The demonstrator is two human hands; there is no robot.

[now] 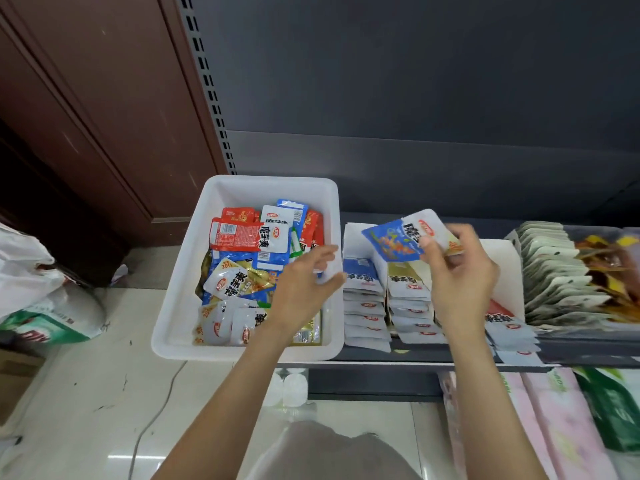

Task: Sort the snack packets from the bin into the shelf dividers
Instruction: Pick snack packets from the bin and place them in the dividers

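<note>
The right hand (457,271) pinches a blue packet (398,240) above the shelf dividers (386,271), just right of the bin (194,271). The left hand (304,285) hovers over the bin, fingers loose, holding nothing. Several rows stand filled; many packets remain inside.

A dark shelf (433,356) carries a white bin (180,306) of snack packets at its left end, white dividers (505,258) holding stacked packets beside it, and grey pouches (554,271) farther right.
</note>
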